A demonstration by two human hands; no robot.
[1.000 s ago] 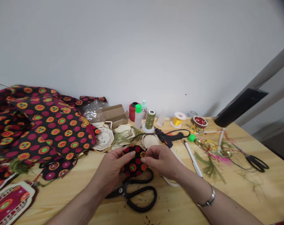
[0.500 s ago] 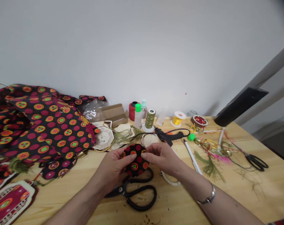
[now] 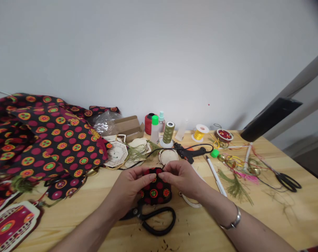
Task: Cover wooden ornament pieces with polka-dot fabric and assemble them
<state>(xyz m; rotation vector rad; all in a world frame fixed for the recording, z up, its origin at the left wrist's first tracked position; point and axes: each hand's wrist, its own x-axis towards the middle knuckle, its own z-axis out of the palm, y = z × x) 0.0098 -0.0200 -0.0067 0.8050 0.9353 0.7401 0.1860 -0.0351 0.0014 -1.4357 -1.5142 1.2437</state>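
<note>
Both hands hold a small round piece of black fabric with red and orange dots [image 3: 156,189] just above the wooden table [image 3: 253,217]. My left hand [image 3: 132,187] pinches its left edge with thumb and fingers closed. My right hand [image 3: 181,176] pinches its top right edge, and a silver bracelet [image 3: 233,222] sits on that wrist. Large black scissors [image 3: 153,217] lie on the table right under the fabric piece and the hands.
A heap of the same dotted fabric [image 3: 43,140] covers the left side. Thread spools [image 3: 168,132], small bottles [image 3: 155,129], a cardboard box [image 3: 128,127], a black glue gun [image 3: 190,153], a white pen [image 3: 216,176], loose tassels [image 3: 234,187] and smaller scissors [image 3: 286,180] lie behind and to the right.
The fabric piece has been turned and folded lower between my hands, and both hands have drawn slightly closer together over the scissors.
</note>
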